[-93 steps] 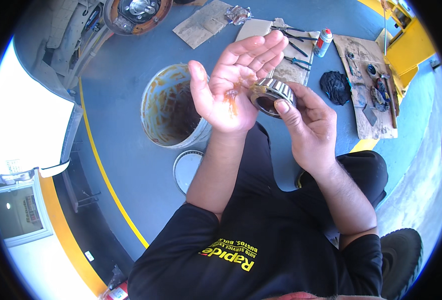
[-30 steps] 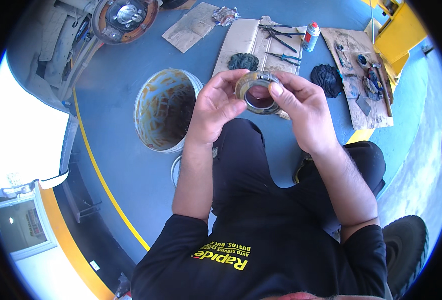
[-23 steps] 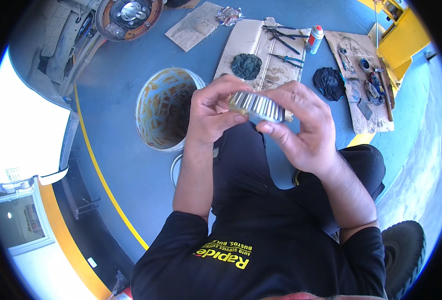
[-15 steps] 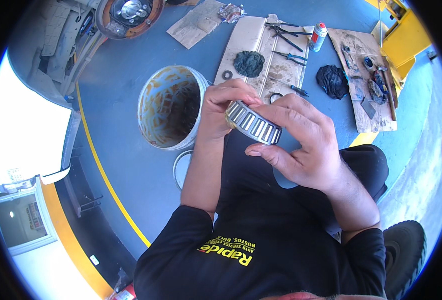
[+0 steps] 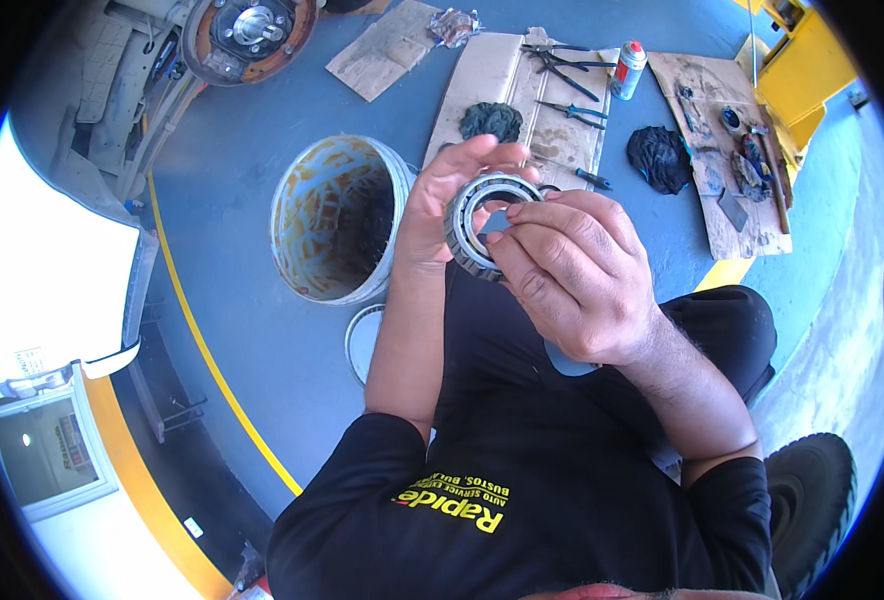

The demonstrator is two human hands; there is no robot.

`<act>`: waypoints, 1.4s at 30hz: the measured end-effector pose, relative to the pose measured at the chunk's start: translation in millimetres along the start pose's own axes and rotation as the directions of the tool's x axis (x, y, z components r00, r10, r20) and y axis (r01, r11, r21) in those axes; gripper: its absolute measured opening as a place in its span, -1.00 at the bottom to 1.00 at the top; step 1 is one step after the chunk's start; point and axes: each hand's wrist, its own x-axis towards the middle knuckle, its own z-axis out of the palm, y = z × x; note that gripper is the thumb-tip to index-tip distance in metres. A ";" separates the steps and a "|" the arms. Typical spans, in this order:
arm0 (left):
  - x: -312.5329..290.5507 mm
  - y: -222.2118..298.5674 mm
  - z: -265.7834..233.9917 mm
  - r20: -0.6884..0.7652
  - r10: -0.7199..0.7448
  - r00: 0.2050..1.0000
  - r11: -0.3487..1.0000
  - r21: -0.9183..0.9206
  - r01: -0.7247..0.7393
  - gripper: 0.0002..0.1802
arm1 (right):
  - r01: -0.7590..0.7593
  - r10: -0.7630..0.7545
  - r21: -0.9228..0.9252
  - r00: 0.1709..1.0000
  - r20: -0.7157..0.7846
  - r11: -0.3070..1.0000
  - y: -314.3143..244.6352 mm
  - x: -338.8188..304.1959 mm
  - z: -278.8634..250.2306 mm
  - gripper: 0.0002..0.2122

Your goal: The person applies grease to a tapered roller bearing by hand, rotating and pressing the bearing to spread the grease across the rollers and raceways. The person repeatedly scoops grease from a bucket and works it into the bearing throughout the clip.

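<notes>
Bucket [image 5: 295,235] and cardboard [image 5: 483,72] on blue floor [image 5: 237,190]

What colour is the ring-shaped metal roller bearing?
The bearing is silvery grey, seen best in the head view.

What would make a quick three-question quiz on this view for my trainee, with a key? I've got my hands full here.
1. True or false: the right hand is well away from the roller bearing.
2. Which thing stands upright near the blue-handled pliers?
A) a hammer
B) a spray can
C) a tyre
3. Fill in: in the picture, the grease-smeared bucket stands to the ____ of the roller bearing.

Key:
1. False; its fingertips are at the bearing's opening.
2. B
3. left
</notes>
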 end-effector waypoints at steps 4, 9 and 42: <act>-3.3 4.4 -2.6 0.013 0.197 0.980 0.957 -0.221 -0.190 -0.09 | 0.042 -0.042 -0.043 0.999 0.007 0.998 1.0 -0.2 1.8 -0.56; 17.0 7.9 32.6 0.023 0.363 0.931 0.927 -0.108 -0.359 0.00 | -0.288 0.297 0.245 0.955 -0.001 0.926 -1.3 -6.9 13.8 -0.61; 30.3 8.3 66.5 -0.168 0.255 0.952 0.963 -0.038 -0.265 0.37 | -0.628 0.614 0.426 0.766 0.191 0.651 10.9 -2.3 7.3 -0.67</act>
